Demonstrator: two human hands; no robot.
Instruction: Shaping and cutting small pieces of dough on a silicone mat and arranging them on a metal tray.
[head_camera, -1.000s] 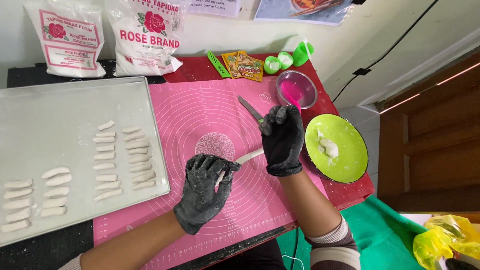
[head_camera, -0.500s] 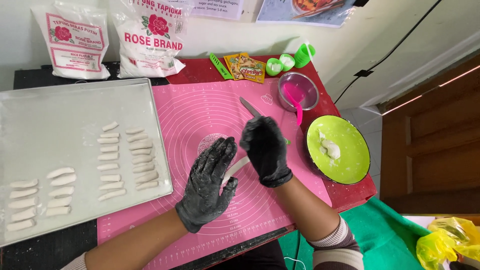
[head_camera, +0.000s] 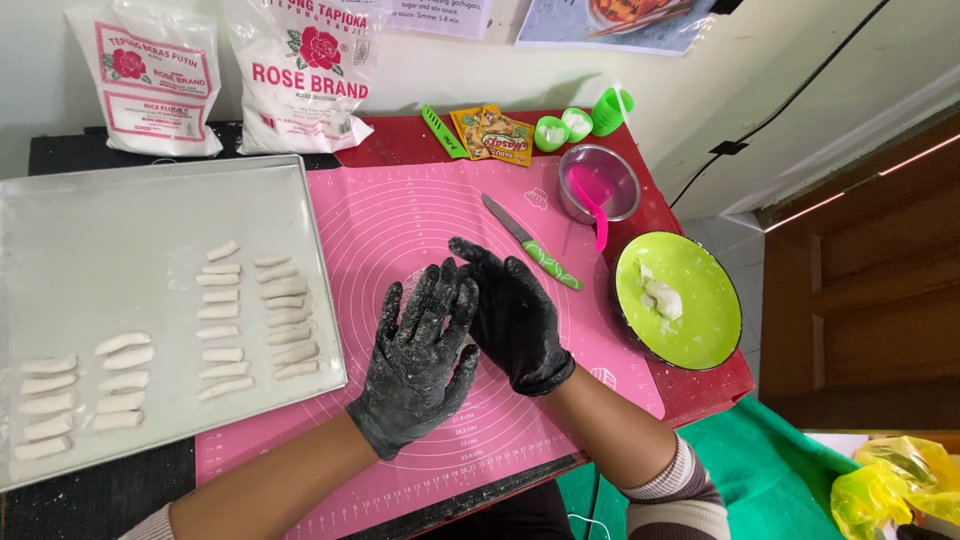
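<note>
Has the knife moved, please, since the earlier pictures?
Yes. The knife, earlier in the right hand above the mat's middle, now lies on the pink mat, nearer the metal bowl.

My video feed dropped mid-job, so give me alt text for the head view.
Two black-gloved hands, left hand and right hand, are pressed palm to palm over a pink mat; whether anything lies between them is hidden. A knife lies on the mat beside them. A tray of white dough sticks sits to the left, a green plate with dough to the right.

between hands (head_camera: 470, 330): hidden | yellow bag (head_camera: 900, 490): cut off
</note>
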